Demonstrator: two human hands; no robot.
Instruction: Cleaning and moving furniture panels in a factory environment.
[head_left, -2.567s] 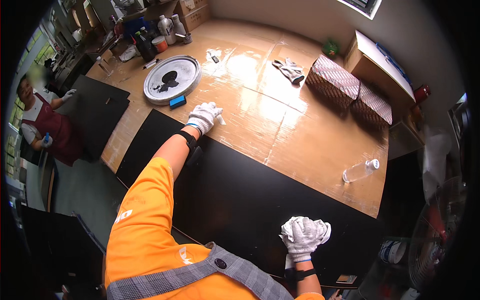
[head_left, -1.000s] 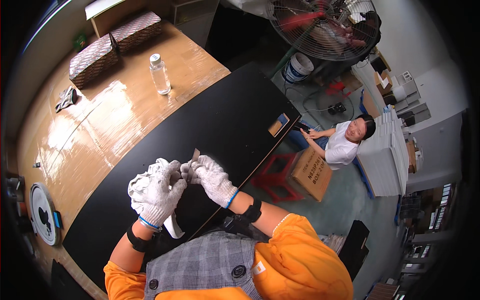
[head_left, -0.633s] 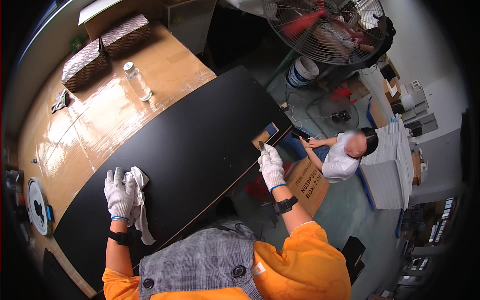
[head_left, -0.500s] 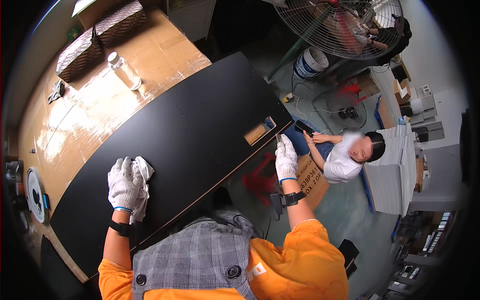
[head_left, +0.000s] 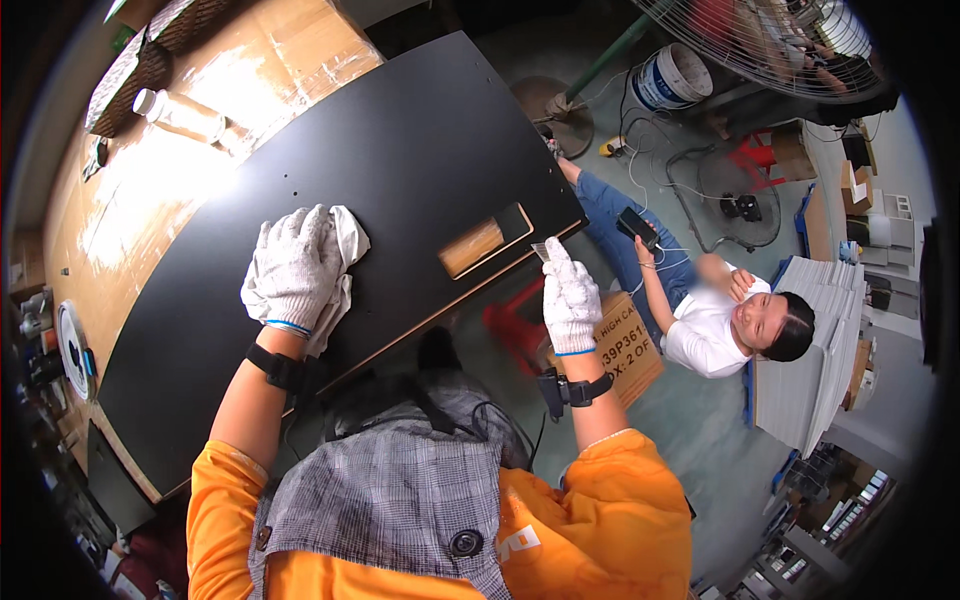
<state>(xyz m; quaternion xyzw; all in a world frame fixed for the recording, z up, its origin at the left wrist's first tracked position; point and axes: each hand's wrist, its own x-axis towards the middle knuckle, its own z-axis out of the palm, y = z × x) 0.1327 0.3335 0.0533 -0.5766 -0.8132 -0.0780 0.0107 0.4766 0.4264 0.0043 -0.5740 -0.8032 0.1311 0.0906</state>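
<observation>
A large black panel with a curved far edge lies across the brown-covered table. My left hand, in a white knit glove, presses a crumpled white cloth onto its surface, fingers bent over the cloth. Beyond the panel's near edge, close to its right corner, my gloved right hand is closed on a small flat metal blade, whose tip points toward that edge. The blade's lower part is hidden in the fingers. Near this hand, the panel has an oblong cut-out.
A clear bottle with a white cap is on the table. At the right sits a person in a white shirt holding a phone. A carton, red stool, bucket and caged fan stand around.
My left hand and the cloth have moved up and right over the panel. The right hand keeps the blade near the edge. My view has shifted; the seated person has raised one hand chestward.
</observation>
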